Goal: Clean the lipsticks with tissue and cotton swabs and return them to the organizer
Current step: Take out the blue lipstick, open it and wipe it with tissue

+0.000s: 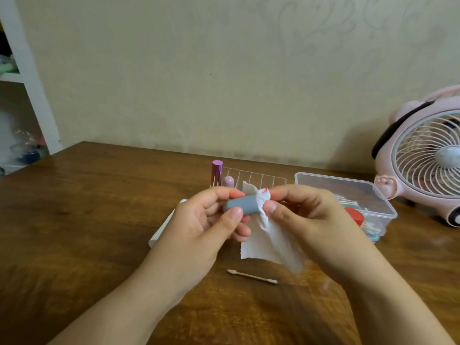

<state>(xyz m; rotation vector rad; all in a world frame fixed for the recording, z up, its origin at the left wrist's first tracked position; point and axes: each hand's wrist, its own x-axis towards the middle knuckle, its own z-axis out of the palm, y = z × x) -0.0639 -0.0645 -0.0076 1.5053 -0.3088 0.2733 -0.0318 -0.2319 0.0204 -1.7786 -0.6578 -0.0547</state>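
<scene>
Holding a grey-blue lipstick [241, 207] above the middle of the wooden surface [99, 220], the left hand [206, 220] is gripping the tube between its thumb and curled fingers, with the tube lying almost level. The right hand [306, 215] is pinching a white tissue [271, 235] around the right end of this lipstick, so both hands are closed, one on the tube and one on the tissue, and they are meeting at the lipstick. A small red stain is showing on the bunched top of the tissue, and the rest of the sheet is hanging down toward the surface.

A cotton swab [252, 276] is lying on the surface just in front of the hands, its left tip looking pinkish. Behind the hands a clear organizer [256, 179] with several compartments is standing; a metallic purple lipstick [216, 173] and a shorter pale pink lipstick [228, 181] are standing upright at its left end. To the right a clear plastic box [348, 188] is holding swabs and something with a red lid. A pink fan [423, 155] is standing at the far right, near the wall. A white object [159, 232] is partly hidden under the left hand.
</scene>
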